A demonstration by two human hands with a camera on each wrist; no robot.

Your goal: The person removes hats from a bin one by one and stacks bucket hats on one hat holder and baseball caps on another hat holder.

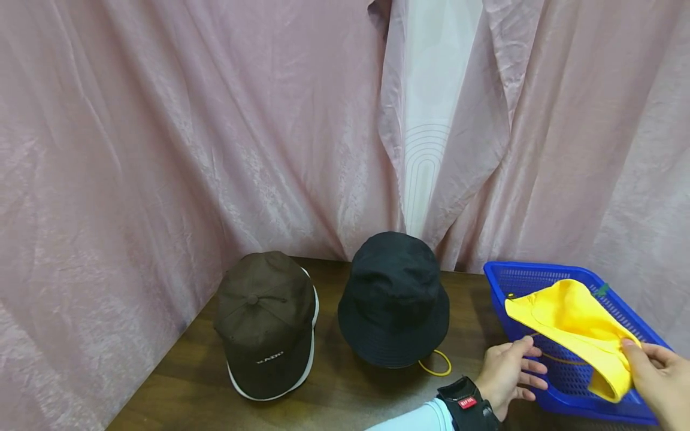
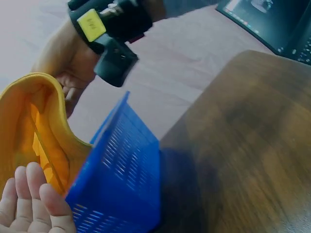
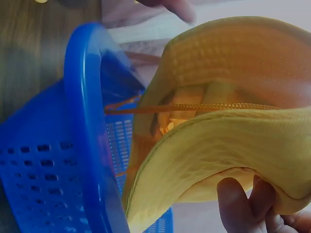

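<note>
A yellow bucket hat with a thin cord hangs tilted over the blue basket. My right hand pinches its brim between thumb and fingers, as the right wrist view shows up close at the hand. My left hand has its fingers extended beside the basket's left side, holding nothing. In the left wrist view, the left fingers are close to the hat's underside; whether they touch it I cannot tell.
A black bucket hat with a yellow cord loop sits mid-table. Left of it lies a dark brown cap with a white brim edge. Pink curtains hang behind the wooden table. The left wrist view catches part of a laptop.
</note>
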